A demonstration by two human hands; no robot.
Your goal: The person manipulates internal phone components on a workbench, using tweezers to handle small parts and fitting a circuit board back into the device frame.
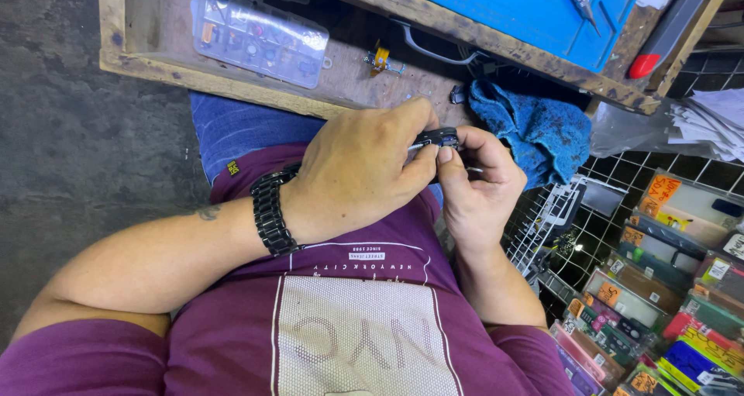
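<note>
Parts box (260, 36) on bench (349, 78), left of cloth (535, 129).

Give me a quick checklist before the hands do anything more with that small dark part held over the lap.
1. Small dark part pinched by both hands: ok, left hand and right hand both grip it.
2. Part held over the lap, not over the floor: ok.
3. Thin metal tip at the part, seated properly: cannot tell, fingers hide it.
4. Clear parts box shut on the wooden bench: cannot tell.
5. Blue cloth within reach beside the right hand: ok.
6. Small loose yellow piece on the bench, away from the edge: ok.
</note>
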